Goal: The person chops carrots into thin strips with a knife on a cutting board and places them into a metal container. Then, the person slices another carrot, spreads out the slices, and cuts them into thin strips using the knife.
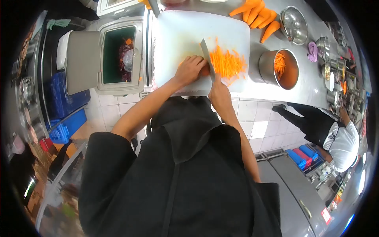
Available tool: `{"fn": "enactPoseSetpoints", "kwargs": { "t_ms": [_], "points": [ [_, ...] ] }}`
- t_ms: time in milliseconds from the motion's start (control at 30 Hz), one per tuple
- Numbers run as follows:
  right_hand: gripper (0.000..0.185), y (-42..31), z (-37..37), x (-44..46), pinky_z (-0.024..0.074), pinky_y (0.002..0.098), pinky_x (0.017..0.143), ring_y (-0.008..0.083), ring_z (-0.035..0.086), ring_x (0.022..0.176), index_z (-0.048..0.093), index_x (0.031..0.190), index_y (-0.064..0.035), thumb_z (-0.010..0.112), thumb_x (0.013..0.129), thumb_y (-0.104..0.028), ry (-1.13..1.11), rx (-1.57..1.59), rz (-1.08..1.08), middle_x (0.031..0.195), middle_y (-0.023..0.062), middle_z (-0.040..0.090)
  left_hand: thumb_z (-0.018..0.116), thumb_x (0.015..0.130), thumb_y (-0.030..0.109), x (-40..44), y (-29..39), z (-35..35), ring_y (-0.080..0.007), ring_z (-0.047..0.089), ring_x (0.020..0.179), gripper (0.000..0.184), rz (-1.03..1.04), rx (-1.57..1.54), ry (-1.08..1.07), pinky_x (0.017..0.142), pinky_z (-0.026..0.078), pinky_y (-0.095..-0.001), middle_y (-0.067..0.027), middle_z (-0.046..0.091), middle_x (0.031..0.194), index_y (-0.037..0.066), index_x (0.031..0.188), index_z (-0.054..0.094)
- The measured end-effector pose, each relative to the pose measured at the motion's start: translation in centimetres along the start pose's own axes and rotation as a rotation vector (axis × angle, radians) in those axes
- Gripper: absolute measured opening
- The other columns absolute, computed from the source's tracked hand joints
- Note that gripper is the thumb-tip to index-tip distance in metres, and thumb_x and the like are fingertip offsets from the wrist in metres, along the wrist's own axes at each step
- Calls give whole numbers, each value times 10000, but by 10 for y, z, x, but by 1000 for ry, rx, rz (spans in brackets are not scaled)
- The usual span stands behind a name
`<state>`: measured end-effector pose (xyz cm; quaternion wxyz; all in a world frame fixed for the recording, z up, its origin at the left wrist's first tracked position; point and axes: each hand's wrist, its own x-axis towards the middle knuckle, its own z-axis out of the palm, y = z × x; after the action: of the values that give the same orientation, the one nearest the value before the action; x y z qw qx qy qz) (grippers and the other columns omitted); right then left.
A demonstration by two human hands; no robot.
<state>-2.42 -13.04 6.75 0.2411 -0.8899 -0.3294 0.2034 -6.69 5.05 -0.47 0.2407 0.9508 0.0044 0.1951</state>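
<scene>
My right hand (219, 94) is closed round the handle of a kitchen knife (207, 58), its blade pointing away from me over the white cutting board (173, 31). Just left of the blade, my left hand (192, 69) presses with curled fingers on a carrot, mostly hidden beneath it. A heap of orange carrot strips (227, 63) lies on the board right of the blade. Beyond the board's right edge, a steel pot (291, 75) holds more carrot strips (279, 65).
Several peeled carrots (262, 17) lie at the back right beside a steel colander (294, 24). An open bin (101, 59) with scraps stands left of the counter. A purple cloth (312, 51) lies at right. Another person (341, 144) stands at the far right.
</scene>
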Motion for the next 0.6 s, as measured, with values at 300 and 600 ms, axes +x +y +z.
{"fn": "enactPoseSetpoints", "kwargs": {
  "t_ms": [300, 600],
  "points": [
    [366, -11, -4, -11, 509, 599, 625, 515, 640, 703, 360, 1158, 17, 523, 834, 59, -59, -16, 87, 735, 326, 630, 627, 764, 51, -2, 5, -4, -263, 574, 1001, 374, -4, -14, 5, 870, 448, -384, -86, 602, 1025, 45, 1136, 595],
    [343, -5, 1, -7, 521, 587, 629, 508, 648, 712, 364, 1149, 16, 528, 848, 43, -34, -16, 57, 761, 326, 637, 615, 789, 59, -2, 6, -18, -245, 573, 990, 282, -2, 4, 64, 846, 433, -379, -74, 598, 1009, 73, 1070, 593]
  ]
}}
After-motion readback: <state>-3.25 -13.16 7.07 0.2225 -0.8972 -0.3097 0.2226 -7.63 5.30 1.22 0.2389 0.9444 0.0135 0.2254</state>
